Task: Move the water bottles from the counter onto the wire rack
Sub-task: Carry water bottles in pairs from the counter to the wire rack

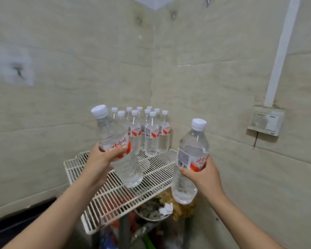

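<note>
My left hand (104, 159) grips a clear water bottle (115, 141) with a white cap and red label, tilted left above the white wire rack (115, 196). In my right hand (203, 175) is a second, nearly upright water bottle (188, 159), held past the rack's right edge. Several more bottles (151, 133) stand upright together at the rack's back corner, against the tiled walls.
Tiled walls meet in a corner behind the rack. A wall socket box (266, 123) and a white conduit (282, 51) are on the right wall. Below the rack sit a bowl of scraps (153, 211) and assorted clutter. A dark surface (16, 229) lies at the lower left.
</note>
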`<state>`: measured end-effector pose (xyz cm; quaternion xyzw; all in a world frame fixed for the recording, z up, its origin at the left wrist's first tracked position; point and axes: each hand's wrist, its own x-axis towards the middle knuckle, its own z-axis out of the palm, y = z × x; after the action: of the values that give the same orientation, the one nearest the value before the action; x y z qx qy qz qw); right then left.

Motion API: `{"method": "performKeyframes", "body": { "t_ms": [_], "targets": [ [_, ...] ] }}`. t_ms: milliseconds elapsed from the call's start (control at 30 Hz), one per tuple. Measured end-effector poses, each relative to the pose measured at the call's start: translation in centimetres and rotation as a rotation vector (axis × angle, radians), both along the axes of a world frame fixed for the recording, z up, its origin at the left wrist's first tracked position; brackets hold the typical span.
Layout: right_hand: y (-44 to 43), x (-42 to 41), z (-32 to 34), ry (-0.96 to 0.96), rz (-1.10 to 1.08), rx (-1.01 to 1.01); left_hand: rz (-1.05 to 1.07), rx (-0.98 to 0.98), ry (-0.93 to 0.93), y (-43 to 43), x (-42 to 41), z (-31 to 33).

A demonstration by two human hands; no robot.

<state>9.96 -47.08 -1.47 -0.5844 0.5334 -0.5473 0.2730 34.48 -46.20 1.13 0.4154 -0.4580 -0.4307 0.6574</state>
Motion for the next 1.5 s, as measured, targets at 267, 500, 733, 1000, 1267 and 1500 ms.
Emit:
{"method": "performKeyframes", "body": {
  "t_ms": [267,500,733,1000,1267,1500],
  "targets": [
    [-13.5,5.6,0.4,0.025,0.169,0.054,0.211,0.05,-0.105,-4.4,2.8,-1.3],
    [-23.9,11.9,-0.6,0.055,0.235,0.103,0.297,0.098,-0.131,-11.3,5.9,-1.6],
    [-27.2,14.6,-2.6,0.167,0.175,0.092,0.265,0.119,-0.219,-18.6,4.3,-2.1],
    [-29.0,13.3,-2.9,0.575,0.277,0.14,0.282,0.178,-0.252,-22.8,1.8,-2.7],
    [-28.0,12.1,-3.4,0.541,0.243,0.091,0.368,0.228,-0.272,-23.2,-0.1,-4.7],
    [-27.9,10.9,-3.8,0.537,0.3,0.057,0.453,0.273,-0.344,-22.4,-0.8,-6.0]
  ]
}}
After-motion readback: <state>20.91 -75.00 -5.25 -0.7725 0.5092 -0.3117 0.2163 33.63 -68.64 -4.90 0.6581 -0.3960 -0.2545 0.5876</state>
